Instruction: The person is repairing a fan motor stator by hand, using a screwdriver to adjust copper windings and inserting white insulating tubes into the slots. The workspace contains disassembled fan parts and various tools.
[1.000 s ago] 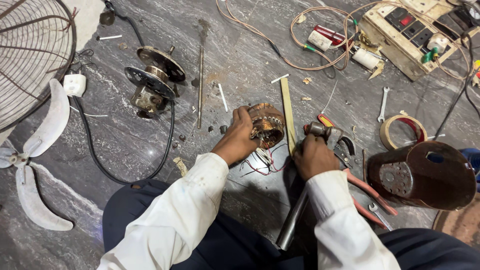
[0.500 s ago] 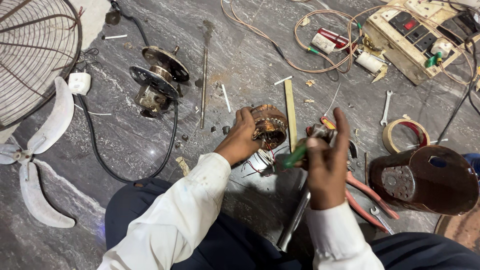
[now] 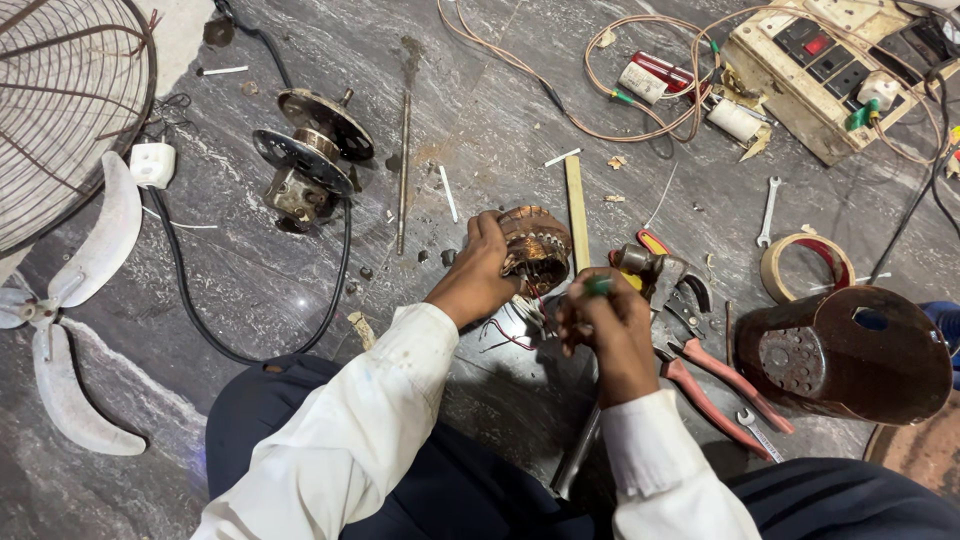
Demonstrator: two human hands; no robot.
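My left hand (image 3: 478, 272) is clamped on the round copper-wound motor stator (image 3: 533, 247); my right hand (image 3: 600, 318), just right of it, pinches a thin green-tipped tool (image 3: 597, 286) angled toward its loose wires.

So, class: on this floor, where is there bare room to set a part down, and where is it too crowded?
Bare floor lies between the fan blade and the black cable, and between the metal rod and the wooden stick. It is crowded right of the right hand: pliers, tape roll, brown housing. The top right is tangled with wires.
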